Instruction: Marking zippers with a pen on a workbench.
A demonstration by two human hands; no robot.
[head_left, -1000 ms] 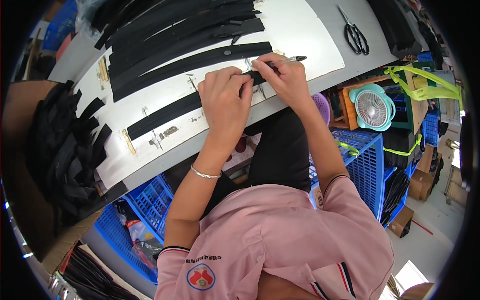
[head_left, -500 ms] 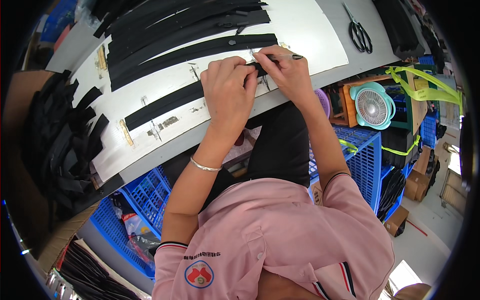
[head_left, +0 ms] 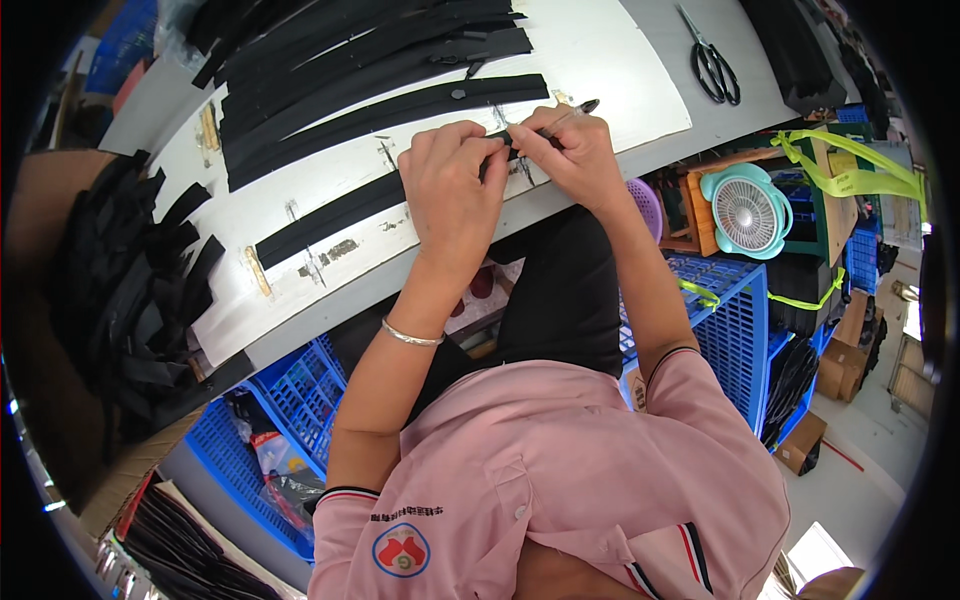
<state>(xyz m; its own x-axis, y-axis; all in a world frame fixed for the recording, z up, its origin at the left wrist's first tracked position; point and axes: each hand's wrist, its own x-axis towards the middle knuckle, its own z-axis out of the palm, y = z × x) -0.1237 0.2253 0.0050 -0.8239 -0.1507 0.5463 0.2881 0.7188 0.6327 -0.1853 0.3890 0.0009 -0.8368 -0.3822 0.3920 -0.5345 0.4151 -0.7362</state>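
I see my left hand (head_left: pixel 455 190) and right hand (head_left: pixel 570 150) meet near the middle, both pinching the end of one long black strip (head_left: pixel 330 215). The strip lies flat on the white worktop (head_left: pixel 600 60) and runs toward 9 o'clock. More black strips (head_left: pixel 370 70) lie at 11 o'clock. Scissors (head_left: pixel 712 62) rest at 1 o'clock. A small fan (head_left: pixel 748 212) stands at 3 o'clock. My hands hide the strip's end.
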